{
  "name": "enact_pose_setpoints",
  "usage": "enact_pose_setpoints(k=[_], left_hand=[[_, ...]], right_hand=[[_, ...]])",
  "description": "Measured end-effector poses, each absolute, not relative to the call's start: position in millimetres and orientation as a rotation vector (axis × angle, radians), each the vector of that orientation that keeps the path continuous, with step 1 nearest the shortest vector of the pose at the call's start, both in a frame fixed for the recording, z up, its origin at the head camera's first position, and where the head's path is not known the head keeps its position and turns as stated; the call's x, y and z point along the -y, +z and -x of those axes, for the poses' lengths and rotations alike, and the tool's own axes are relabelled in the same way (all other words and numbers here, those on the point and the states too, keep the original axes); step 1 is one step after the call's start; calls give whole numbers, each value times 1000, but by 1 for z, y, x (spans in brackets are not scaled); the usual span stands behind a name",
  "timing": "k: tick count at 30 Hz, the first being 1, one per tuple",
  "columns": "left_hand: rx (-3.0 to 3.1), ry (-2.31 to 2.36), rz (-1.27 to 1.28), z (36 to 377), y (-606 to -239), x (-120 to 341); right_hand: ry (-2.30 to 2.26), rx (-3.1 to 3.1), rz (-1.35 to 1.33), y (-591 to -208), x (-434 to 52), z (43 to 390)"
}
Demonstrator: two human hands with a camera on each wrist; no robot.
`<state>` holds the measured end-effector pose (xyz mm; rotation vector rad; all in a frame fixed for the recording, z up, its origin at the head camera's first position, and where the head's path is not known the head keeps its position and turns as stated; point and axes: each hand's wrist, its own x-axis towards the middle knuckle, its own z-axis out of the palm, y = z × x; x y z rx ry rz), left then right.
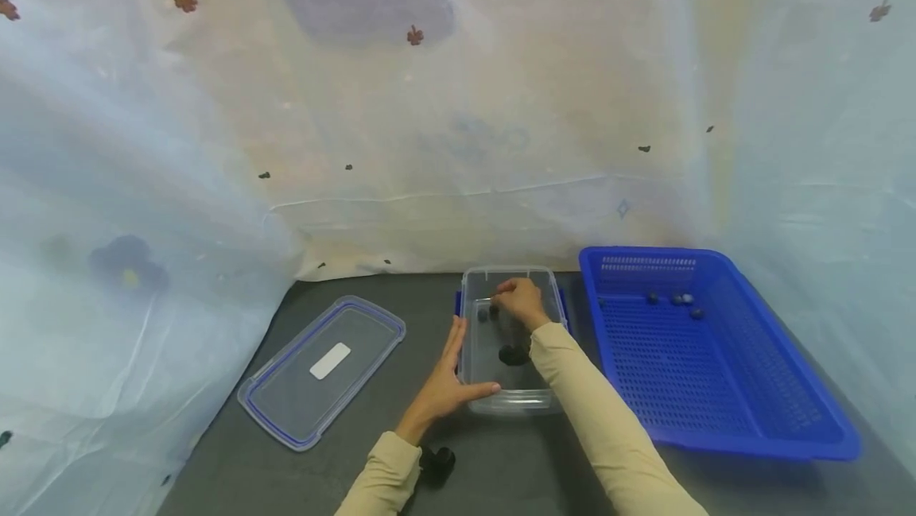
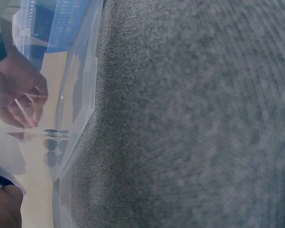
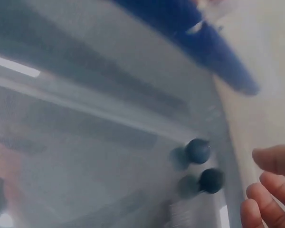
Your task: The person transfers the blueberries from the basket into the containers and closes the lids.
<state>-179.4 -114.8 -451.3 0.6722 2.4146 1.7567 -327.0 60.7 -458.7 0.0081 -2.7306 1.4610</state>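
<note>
1. The right hand (image 1: 520, 301) is inside the clear box (image 1: 474, 377), near its far end. Its fingers are bent and bunched together just above two small dark balls (image 3: 198, 150). I cannot tell if it holds anything.
2. In the right wrist view the two balls sit side by side on the box floor, close to the box wall. The fingertips (image 3: 268, 190) are near them but not touching.
3. The left hand (image 1: 445, 387) is wide and flat. Its fingers lie straight along the left wall of the box, and the thumb goes across the near edge.
4. A dark shape (image 1: 512, 354) lies in the middle of the box, beside the right arm. It is too blurry to tell what it is.
5. The box stands on a dark grey desk (image 1: 358, 452). The desk looks rough, like cloth, in the left wrist view.
6. One clear lid (image 1: 322, 370) with a blue rim and a white label lies flat on the desk, to the left of the box and apart from it.
7. One blue basket (image 1: 723, 413) with small holes stands just to the right of the box. Four small balls (image 1: 676, 303) lie in its far end; one looks lighter than the rest.
8. A small black thing (image 1: 437, 462) lies on the desk near the left sleeve.
9. Thin pale sheets (image 1: 215, 118) with little brown and dark marks hang behind and on both sides of the desk.
</note>
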Motion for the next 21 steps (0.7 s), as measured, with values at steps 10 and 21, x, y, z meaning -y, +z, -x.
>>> enact_pose_setpoints(k=[10, 21], left_hand=[[-2431, 1765, -649, 192, -473, 121], [-2455, 1767, -671, 199, -490, 119]], right_hand=[[1782, 2585, -248, -420, -64, 316], [1713, 2521, -463, -381, -111, 300]])
